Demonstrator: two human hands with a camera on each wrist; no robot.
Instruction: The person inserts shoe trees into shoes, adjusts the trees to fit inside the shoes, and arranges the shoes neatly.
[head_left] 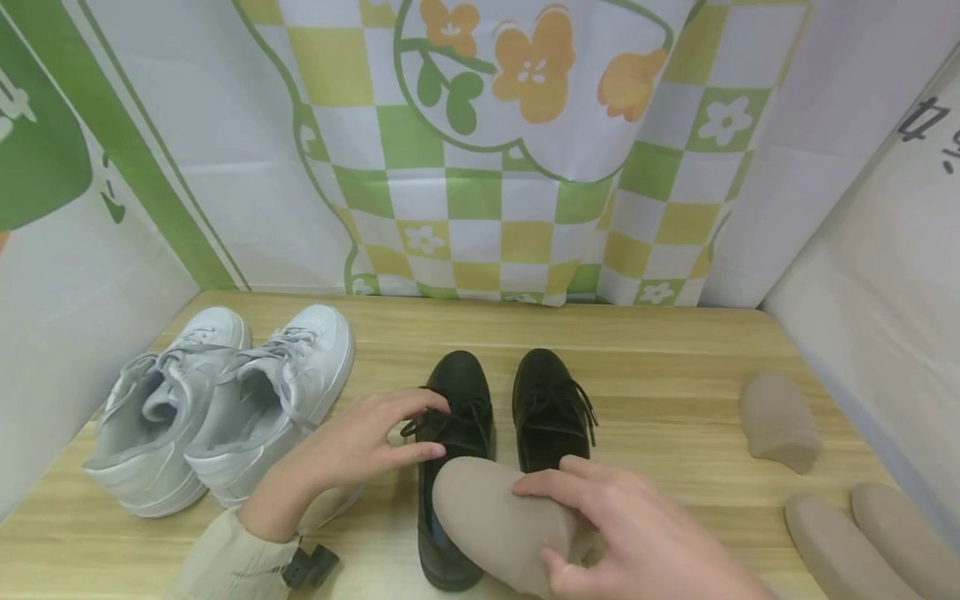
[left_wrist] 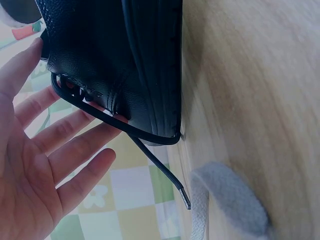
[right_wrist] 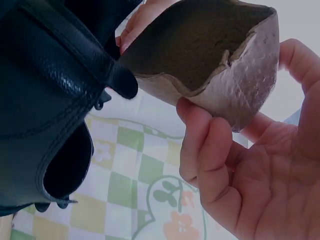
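Note:
My right hand (head_left: 607, 508) grips a beige molded-pulp shoe insert (head_left: 495, 517), thumb on one side and fingers on the other. Its rounded end overlaps the opening of the left black lace-up shoe (head_left: 453, 379) in the head view. The right wrist view shows the hollow, rough-edged insert (right_wrist: 240, 75) beside a black shoe (right_wrist: 45, 100). My left hand (head_left: 367, 437) reaches over the left shoe's laces, thumb and forefinger spread apart. Fingertips touch the black shoe (left_wrist: 100, 60) near a loose lace in the left wrist view. The right black shoe (head_left: 546, 400) stands alongside, its heel hidden behind my right hand.
A pair of white sneakers (head_left: 285, 375) stands to the left on the wooden board (head_left: 645, 350). More pulp inserts lie at right, one farther back (head_left: 780, 421) and two nearer the front (head_left: 843, 542). A checkered flower-print cloth (head_left: 472, 192) hangs behind; white side walls flank the board.

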